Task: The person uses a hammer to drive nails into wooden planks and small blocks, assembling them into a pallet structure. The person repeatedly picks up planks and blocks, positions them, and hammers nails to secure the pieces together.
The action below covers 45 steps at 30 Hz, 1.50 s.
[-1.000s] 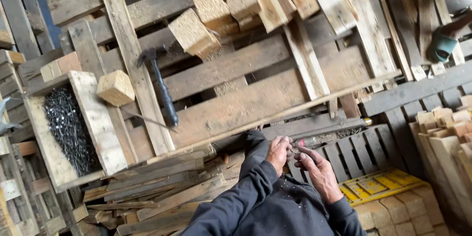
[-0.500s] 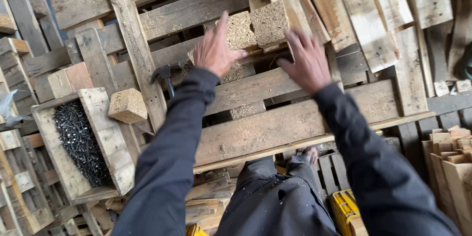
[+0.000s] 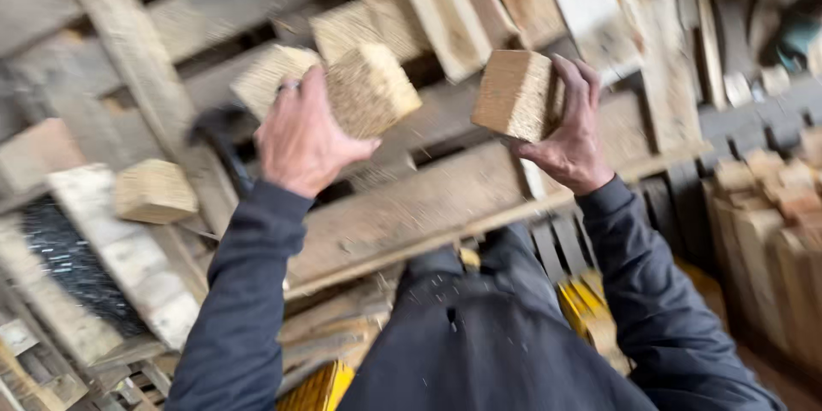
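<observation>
I see my left hand (image 3: 300, 133) wrapped around two pressed-wood blocks at once, the nearer block (image 3: 370, 90) gripped between thumb and fingers and a second block (image 3: 270, 77) tucked behind the knuckles, both lifted above the long pallet board (image 3: 428, 205). My right hand (image 3: 569, 133) clamps a third block (image 3: 514, 94) from its right side, fingers curled over the top and thumb below, also raised over that board and well apart from the left pair. Beyond the long pallet board lie more slats and loose planks (image 3: 445, 8), crowded closely, so open room exists mainly between my two hands. The board's near edge runs diagonally in front of my dark-clothed lap. To the left of the board a loose block (image 3: 154, 191) rests on a pale frame, and beside it an open wooden box (image 3: 128, 265) holds a dark mass of nails (image 3: 73, 270). A dark hammer head (image 3: 218, 133) shows just left of my left wrist, blurred. To the right of the board stand stacked cut timber pieces (image 3: 771, 214). Below the board, yellow crate-like shapes (image 3: 586, 308) peek out beside my legs.
</observation>
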Each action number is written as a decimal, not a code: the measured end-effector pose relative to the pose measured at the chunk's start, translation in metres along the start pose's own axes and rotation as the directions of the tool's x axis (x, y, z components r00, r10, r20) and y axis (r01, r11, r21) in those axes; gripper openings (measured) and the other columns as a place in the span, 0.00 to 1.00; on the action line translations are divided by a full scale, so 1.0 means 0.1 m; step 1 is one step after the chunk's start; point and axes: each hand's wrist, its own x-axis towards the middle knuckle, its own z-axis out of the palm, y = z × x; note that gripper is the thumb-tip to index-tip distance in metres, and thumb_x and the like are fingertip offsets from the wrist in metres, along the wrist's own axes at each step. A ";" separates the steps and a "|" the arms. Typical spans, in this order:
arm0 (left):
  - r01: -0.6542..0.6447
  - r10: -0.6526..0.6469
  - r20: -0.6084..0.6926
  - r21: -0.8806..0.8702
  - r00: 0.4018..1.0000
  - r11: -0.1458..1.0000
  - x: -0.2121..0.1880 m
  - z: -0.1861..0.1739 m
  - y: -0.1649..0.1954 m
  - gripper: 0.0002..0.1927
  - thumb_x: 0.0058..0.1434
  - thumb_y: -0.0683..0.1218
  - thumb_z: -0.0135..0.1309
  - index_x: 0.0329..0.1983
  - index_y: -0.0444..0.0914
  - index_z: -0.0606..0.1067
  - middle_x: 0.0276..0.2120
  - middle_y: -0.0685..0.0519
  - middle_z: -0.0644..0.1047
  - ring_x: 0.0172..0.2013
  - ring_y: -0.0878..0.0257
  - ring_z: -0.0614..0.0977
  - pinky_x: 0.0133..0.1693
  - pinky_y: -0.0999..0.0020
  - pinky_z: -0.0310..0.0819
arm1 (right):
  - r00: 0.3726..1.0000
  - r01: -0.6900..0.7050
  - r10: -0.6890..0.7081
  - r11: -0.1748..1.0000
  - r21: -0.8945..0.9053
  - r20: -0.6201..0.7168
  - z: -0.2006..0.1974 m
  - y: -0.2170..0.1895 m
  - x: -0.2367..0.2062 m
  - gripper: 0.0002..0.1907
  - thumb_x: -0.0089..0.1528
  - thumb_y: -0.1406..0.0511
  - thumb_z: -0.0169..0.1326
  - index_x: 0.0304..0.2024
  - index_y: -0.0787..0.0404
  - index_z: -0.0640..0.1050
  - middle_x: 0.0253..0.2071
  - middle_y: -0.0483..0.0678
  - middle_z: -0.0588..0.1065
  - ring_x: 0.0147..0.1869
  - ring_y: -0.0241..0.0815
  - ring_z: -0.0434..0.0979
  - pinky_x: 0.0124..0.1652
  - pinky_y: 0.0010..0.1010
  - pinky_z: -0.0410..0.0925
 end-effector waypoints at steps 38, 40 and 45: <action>0.247 -0.233 0.222 -0.035 0.947 0.969 -1.10 2.16 1.54 0.58 0.41 0.58 0.75 0.71 0.43 0.56 0.47 0.40 0.66 0.43 0.40 0.79 0.39 0.45 0.75 | 0.887 -0.311 0.441 0.791 -0.527 0.138 -0.61 1.25 -1.20 0.50 0.56 0.43 0.66 0.72 0.56 0.62 0.53 0.61 0.66 0.59 0.57 0.66 0.57 0.55 0.62; 0.229 -0.217 0.193 -0.044 0.957 0.972 -1.11 2.15 1.56 0.58 0.40 0.58 0.75 0.70 0.42 0.56 0.48 0.39 0.66 0.43 0.39 0.78 0.40 0.44 0.75 | 0.704 -0.603 0.710 0.610 -0.514 0.017 -0.65 1.31 -1.27 0.45 0.64 0.40 0.60 0.72 0.55 0.61 0.52 0.59 0.66 0.60 0.55 0.66 0.59 0.51 0.64; 0.254 -0.233 0.245 -0.054 0.941 0.966 -1.11 2.16 1.51 0.61 0.38 0.60 0.76 0.70 0.41 0.56 0.48 0.39 0.67 0.45 0.42 0.78 0.42 0.46 0.75 | 0.782 -0.615 0.586 0.666 -0.423 -0.214 -0.70 1.40 -1.32 0.58 0.49 0.46 0.72 0.73 0.55 0.57 0.56 0.62 0.61 0.60 0.60 0.62 0.56 0.56 0.61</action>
